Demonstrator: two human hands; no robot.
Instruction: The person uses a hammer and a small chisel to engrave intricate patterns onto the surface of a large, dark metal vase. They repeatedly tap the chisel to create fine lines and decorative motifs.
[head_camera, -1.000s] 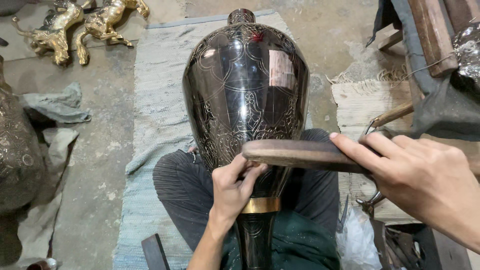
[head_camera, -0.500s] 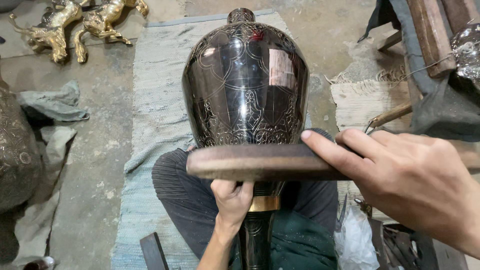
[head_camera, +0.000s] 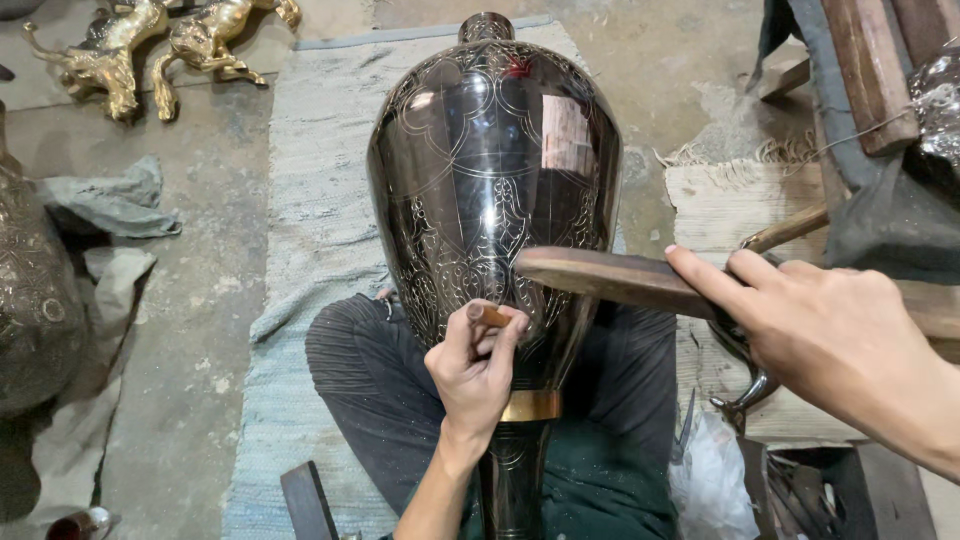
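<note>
At the centre of the frame, a large dark polished metal vase with fine engraved scrollwork (head_camera: 495, 190) lies across the seated person's lap, its mouth toward the top edge and its narrow neck with a brass band running down to the bottom edge. The step in hand looks like chasing the pattern: a strike on a punch. The left hand (head_camera: 478, 370), at lower centre, is closed in a pinch around a short copper-tipped chisel (head_camera: 490, 316), whose tip is set against the vase's lower belly. The right hand (head_camera: 835, 335), at right, is wrapped around a flat brown wooden mallet (head_camera: 600, 278), whose head hangs just above the chisel's butt. By my judgement, the next blow calls for a square, light hit with the chisel kept steady on its line.
</note>
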